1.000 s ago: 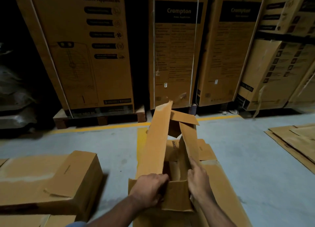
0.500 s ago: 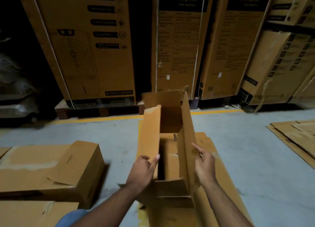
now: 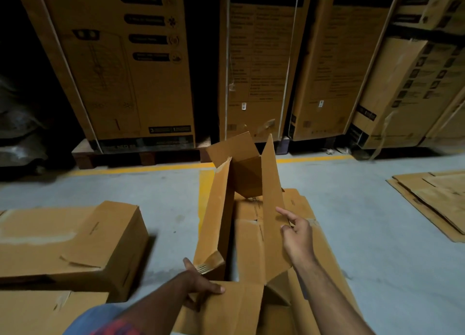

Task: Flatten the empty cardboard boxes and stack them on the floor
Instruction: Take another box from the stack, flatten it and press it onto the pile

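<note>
At centre frame an open cardboard box (image 3: pixel 251 209) stands on flattened cardboard (image 3: pixel 314 246) on the floor (image 3: pixel 377 234). The left hand (image 3: pixel 201 284) grips its near bottom flap; the right hand (image 3: pixel 297 234), fingers loosely spread, presses its right wall.

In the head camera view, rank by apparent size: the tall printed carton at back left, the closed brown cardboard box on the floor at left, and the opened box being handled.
1. Tall printed carton at back left.
2. Closed brown cardboard box and opened box: look alike, and nearness makes ranking unsure.
</note>
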Demonstrator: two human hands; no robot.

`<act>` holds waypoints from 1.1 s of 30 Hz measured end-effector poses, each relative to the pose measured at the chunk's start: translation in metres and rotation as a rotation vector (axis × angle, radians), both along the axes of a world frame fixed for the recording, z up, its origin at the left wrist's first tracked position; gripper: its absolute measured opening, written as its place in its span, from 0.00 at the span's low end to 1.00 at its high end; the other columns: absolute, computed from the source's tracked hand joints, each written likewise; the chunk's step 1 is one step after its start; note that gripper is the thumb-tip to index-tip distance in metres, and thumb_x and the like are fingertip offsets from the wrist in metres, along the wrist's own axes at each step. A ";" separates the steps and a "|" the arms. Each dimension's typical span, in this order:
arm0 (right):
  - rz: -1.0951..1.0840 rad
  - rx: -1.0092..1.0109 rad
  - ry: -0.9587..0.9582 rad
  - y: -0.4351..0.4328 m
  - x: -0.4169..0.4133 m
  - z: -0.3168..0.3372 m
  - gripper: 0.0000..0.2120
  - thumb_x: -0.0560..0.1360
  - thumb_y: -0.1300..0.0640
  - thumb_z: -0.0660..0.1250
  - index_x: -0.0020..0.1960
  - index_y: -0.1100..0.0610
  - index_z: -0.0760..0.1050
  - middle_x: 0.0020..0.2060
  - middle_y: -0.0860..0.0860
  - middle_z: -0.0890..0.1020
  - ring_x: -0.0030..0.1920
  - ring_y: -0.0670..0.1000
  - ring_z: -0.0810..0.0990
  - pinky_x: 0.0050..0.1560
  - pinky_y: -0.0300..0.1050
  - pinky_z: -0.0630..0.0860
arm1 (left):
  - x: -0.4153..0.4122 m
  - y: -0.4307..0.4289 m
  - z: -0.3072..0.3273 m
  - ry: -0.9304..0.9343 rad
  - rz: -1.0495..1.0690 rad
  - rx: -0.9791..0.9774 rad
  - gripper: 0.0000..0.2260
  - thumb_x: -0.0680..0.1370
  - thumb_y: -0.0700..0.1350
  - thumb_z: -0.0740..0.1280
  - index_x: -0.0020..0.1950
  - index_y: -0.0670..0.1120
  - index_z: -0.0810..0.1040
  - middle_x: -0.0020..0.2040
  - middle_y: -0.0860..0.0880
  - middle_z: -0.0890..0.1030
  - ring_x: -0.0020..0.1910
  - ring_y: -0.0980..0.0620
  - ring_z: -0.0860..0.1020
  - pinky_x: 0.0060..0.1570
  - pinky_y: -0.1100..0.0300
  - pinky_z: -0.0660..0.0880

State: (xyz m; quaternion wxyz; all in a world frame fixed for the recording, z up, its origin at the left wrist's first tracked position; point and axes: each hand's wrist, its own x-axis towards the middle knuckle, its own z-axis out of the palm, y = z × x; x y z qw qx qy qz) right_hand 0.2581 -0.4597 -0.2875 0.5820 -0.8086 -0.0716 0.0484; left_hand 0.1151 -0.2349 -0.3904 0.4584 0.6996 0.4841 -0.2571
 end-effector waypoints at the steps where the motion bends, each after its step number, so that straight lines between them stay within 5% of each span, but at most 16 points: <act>1: 0.001 -0.005 0.010 0.000 0.000 0.000 0.22 0.85 0.67 0.61 0.70 0.47 0.80 0.64 0.48 0.81 0.34 0.44 0.82 0.38 0.42 0.84 | 0.004 0.003 -0.002 0.007 -0.012 0.037 0.82 0.53 0.62 0.88 0.79 0.54 0.23 0.84 0.39 0.55 0.63 0.37 0.78 0.59 0.42 0.82; 3: 0.017 0.002 0.039 0.000 0.002 0.000 0.21 0.85 0.67 0.62 0.70 0.46 0.80 0.61 0.45 0.82 0.38 0.47 0.82 0.44 0.49 0.85 | 0.015 0.012 -0.023 -0.007 -0.033 0.097 0.88 0.40 0.73 0.83 0.80 0.53 0.24 0.85 0.39 0.52 0.79 0.35 0.65 0.73 0.40 0.70; 5: 0.032 0.015 0.072 -0.001 0.002 0.003 0.21 0.85 0.66 0.62 0.70 0.46 0.79 0.53 0.36 0.80 0.43 0.53 0.83 0.52 0.61 0.85 | 0.028 0.009 -0.038 -0.056 0.015 0.092 0.87 0.41 0.75 0.82 0.81 0.53 0.26 0.85 0.39 0.52 0.82 0.35 0.59 0.77 0.39 0.64; 7: 0.043 0.014 0.085 0.000 0.001 0.003 0.21 0.85 0.66 0.63 0.70 0.45 0.79 0.49 0.31 0.77 0.46 0.55 0.85 0.52 0.61 0.85 | 0.035 0.003 -0.048 -0.121 0.120 0.117 0.74 0.58 0.69 0.83 0.83 0.53 0.31 0.82 0.36 0.59 0.79 0.33 0.64 0.74 0.39 0.68; 9: 0.046 0.008 0.078 -0.001 0.002 0.001 0.22 0.84 0.66 0.63 0.70 0.42 0.79 0.55 0.37 0.81 0.52 0.57 0.85 0.51 0.58 0.86 | 0.039 0.005 -0.060 -0.188 0.178 0.175 0.53 0.76 0.60 0.74 0.85 0.50 0.39 0.76 0.35 0.68 0.73 0.33 0.71 0.71 0.40 0.71; 11: 0.056 0.001 0.066 -0.004 0.004 -0.001 0.23 0.84 0.67 0.63 0.69 0.42 0.79 0.69 0.45 0.79 0.56 0.50 0.84 0.45 0.45 0.86 | 0.040 0.014 -0.069 -0.211 0.120 0.220 0.34 0.83 0.56 0.65 0.82 0.44 0.56 0.72 0.35 0.74 0.68 0.34 0.76 0.69 0.42 0.73; 13: 0.075 -0.009 0.072 -0.006 0.006 -0.002 0.23 0.84 0.67 0.63 0.70 0.43 0.79 0.69 0.46 0.77 0.58 0.48 0.83 0.40 0.34 0.80 | 0.040 0.018 -0.071 -0.221 0.044 0.266 0.26 0.83 0.59 0.65 0.71 0.41 0.68 0.68 0.38 0.78 0.65 0.35 0.78 0.67 0.46 0.75; 16: 0.079 -0.021 0.090 -0.006 0.004 0.000 0.23 0.84 0.68 0.62 0.71 0.45 0.78 0.61 0.44 0.78 0.43 0.39 0.85 0.35 0.31 0.79 | 0.036 0.008 -0.060 -0.210 0.018 0.267 0.34 0.74 0.70 0.71 0.65 0.45 0.69 0.61 0.44 0.78 0.64 0.37 0.79 0.59 0.52 0.75; 18: 0.064 -0.011 0.092 -0.007 0.004 0.002 0.23 0.84 0.69 0.62 0.71 0.48 0.79 0.61 0.45 0.79 0.40 0.34 0.83 0.34 0.28 0.77 | 0.036 0.005 -0.054 -0.214 0.036 0.328 0.29 0.79 0.67 0.66 0.65 0.43 0.73 0.63 0.41 0.80 0.63 0.38 0.79 0.62 0.50 0.76; 21: 0.081 0.010 0.101 -0.011 0.006 0.009 0.25 0.82 0.73 0.62 0.72 0.53 0.78 0.65 0.48 0.80 0.43 0.29 0.82 0.37 0.26 0.77 | 0.040 0.004 -0.035 -0.356 0.390 0.247 0.27 0.87 0.59 0.54 0.68 0.38 0.77 0.66 0.34 0.80 0.66 0.34 0.78 0.69 0.45 0.72; 23: 0.114 -0.007 0.101 -0.014 0.004 0.010 0.27 0.80 0.73 0.63 0.72 0.51 0.78 0.66 0.48 0.81 0.53 0.36 0.84 0.43 0.31 0.80 | 0.051 0.007 -0.029 -0.469 0.544 0.138 0.24 0.88 0.53 0.53 0.68 0.36 0.77 0.67 0.34 0.79 0.67 0.32 0.76 0.71 0.44 0.71; 28: 0.283 -0.129 0.041 -0.007 -0.021 0.015 0.27 0.81 0.70 0.64 0.74 0.47 0.76 0.59 0.35 0.80 0.55 0.28 0.80 0.52 0.34 0.81 | 0.080 0.003 -0.017 -0.688 0.599 -0.111 0.20 0.87 0.53 0.55 0.52 0.39 0.78 0.52 0.34 0.84 0.55 0.34 0.83 0.61 0.42 0.78; 31: 0.417 -0.329 -0.095 0.007 -0.050 0.015 0.29 0.80 0.69 0.63 0.74 0.43 0.76 0.65 0.37 0.80 0.54 0.40 0.84 0.54 0.40 0.83 | 0.084 -0.007 0.009 -0.756 0.573 -0.290 0.24 0.86 0.62 0.55 0.49 0.43 0.78 0.50 0.36 0.83 0.49 0.38 0.83 0.57 0.46 0.78; 33: 0.536 -0.486 -0.222 0.019 -0.071 0.013 0.30 0.80 0.67 0.62 0.76 0.42 0.74 0.66 0.43 0.82 0.54 0.48 0.85 0.55 0.43 0.82 | 0.081 -0.005 0.021 -0.808 0.520 -0.428 0.39 0.79 0.75 0.54 0.59 0.42 0.83 0.57 0.38 0.85 0.56 0.38 0.84 0.63 0.43 0.78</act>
